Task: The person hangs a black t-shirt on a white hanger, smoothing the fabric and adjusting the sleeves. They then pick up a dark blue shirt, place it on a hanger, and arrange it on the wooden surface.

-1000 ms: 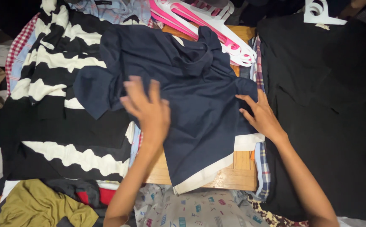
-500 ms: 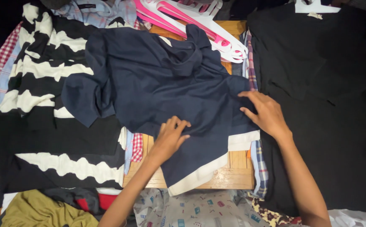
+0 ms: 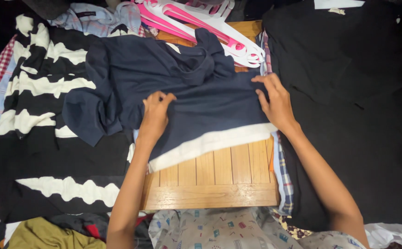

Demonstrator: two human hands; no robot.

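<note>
Navy shirt (image 3: 182, 87) with a white hem lies at the frame's centre across a wooden table (image 3: 210, 182). The left hand (image 3: 156, 115) has its grip pinched on a fold of the shirt; the right hand (image 3: 275, 101) presses flat on its right edge, fingers apart. Pink and white hangers (image 3: 201, 20) lie at top centre, a striped garment (image 3: 39, 120) on the left.

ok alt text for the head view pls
Two bare hands, left and right, press on a navy shirt with a white hem, spread over a wooden board. Striped cloth, black cloth and pink hangers surround it.
</note>
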